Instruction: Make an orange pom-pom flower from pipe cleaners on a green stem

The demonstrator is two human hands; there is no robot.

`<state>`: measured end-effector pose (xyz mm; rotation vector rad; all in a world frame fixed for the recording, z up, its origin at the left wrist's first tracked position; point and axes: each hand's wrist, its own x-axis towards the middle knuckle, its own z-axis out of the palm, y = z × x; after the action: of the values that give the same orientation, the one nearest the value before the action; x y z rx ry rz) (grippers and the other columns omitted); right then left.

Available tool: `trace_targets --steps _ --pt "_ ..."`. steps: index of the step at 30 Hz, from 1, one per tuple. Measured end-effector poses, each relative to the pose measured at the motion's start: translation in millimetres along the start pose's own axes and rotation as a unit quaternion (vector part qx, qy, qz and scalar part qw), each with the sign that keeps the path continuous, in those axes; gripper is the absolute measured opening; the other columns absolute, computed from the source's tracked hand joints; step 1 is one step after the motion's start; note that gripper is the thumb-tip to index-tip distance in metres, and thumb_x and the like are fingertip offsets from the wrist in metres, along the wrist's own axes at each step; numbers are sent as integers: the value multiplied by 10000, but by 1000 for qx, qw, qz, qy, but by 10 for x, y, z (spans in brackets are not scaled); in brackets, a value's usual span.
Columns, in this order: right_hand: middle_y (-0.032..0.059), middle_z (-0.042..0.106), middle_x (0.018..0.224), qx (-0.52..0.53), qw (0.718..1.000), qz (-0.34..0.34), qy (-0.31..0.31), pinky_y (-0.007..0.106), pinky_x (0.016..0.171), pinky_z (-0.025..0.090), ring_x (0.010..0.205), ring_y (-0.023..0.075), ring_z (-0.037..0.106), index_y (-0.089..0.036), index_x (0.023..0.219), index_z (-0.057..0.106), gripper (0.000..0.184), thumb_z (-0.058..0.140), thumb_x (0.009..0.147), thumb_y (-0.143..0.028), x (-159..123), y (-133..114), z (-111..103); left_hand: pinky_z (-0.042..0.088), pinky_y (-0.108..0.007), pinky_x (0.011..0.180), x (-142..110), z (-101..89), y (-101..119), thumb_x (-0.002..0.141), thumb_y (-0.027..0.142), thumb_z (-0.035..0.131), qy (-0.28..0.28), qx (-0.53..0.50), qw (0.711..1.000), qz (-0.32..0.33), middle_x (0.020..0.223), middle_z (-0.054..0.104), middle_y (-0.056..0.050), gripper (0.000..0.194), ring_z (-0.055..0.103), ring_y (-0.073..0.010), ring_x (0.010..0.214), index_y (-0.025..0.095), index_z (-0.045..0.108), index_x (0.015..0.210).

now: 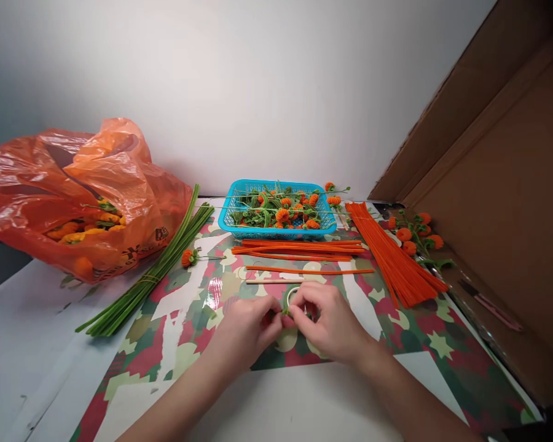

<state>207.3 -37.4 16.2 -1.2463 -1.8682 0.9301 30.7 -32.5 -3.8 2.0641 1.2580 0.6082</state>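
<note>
My left hand (251, 322) is closed in a pinch near the front middle of the table, its fingertips at a small green fuzzy piece (286, 312). From the other side, my right hand (329, 316) pinches at the same piece, thumb and forefinger together. Most of what lies between the fingers is hidden. A white ring, like a tape roll (291, 296), shows partly behind my right fingers. Just beyond my hands lie a thin wooden stick (271, 282), a single orange pipe cleaner (308, 270) and a row of orange pipe cleaners (299, 247).
A blue basket (276, 234) holds small orange pumpkins and green pieces. Left are an orange plastic bag (133, 209), green pipe cleaners (147, 276) and a single pumpkin (187, 258). Right are more orange pipe cleaners (391, 258), several pumpkins (409, 247), a pink-handled knife (498, 312) and cardboard (498, 159).
</note>
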Motion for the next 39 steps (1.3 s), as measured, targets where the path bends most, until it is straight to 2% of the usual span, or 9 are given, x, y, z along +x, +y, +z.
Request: trace_targets --steps 3,10,17,20,24,26,28,33,39 --pt "4 575 663 -32 998 -51 -3 244 600 389 677 132 518 -180 634 542 170 524 782 -99 -10 -2 -6 335 -201 469 15 -4 30 805 200 518 1 -30 999 -19 537 567 17 141 486 -116 480 206 583 681" --pt "-29 516 575 48 983 178 -26 209 454 329 490 87 466 -180 581 519 183 525 764 -186 11 62 -60 383 -195 480 8 15 30 809 211 530 11 -82 996 -14 561 598 14 138 501 -112 484 207 633 717" --pt "-51 414 514 154 953 224 -137 181 388 268 431 60 368 -177 543 470 203 455 740 -224 30 134 -118 420 -207 517 -15 22 -24 829 201 503 13 -10 999 38 735 685 -33 119 579 -142 589 218 600 762" --pt "-58 395 453 236 925 267 -133 179 372 219 396 48 305 -166 492 504 184 463 661 -226 66 138 -75 436 -229 569 -20 23 -52 840 191 497 21 22 997 65 775 703 -40 120 606 -155 631 223 589 769" --pt "-50 420 423 392 853 330 -97 183 382 184 382 40 281 -164 451 505 175 487 602 -251 82 117 1 456 -256 636 -24 16 -42 849 204 508 41 14 996 76 798 710 -48 119 633 -173 695 216 597 771" --pt "-42 449 443 426 840 327 -78 185 391 180 394 42 292 -162 457 513 166 497 594 -255 79 110 20 465 -252 617 -28 2 -14 861 222 506 33 -32 998 49 774 699 -45 131 623 -164 672 203 611 784" --pt "-42 446 445 402 865 296 -45 191 400 172 402 43 292 -162 450 502 171 495 598 -248 77 111 25 485 -247 605 -30 -16 8 870 251 518 5 -125 992 -3 782 688 -48 129 619 -162 680 191 629 842" --pt "-48 389 447 359 908 215 11 222 413 158 406 50 266 -175 425 443 227 490 632 -255 81 136 22 541 -295 733 -3 -24 -10 796 294 664 -46 -373 922 -93 1142 617 -105 315 591 -232 1002 195 596 1087" --pt "-24 423 542 340 938 69 -17 241 472 253 494 89 337 -176 520 494 262 474 763 -273 49 147 -9 539 -318 836 17 3 -35 793 260 696 -28 -429 898 -92 1148 602 -85 276 570 -237 1078 211 623 1055"
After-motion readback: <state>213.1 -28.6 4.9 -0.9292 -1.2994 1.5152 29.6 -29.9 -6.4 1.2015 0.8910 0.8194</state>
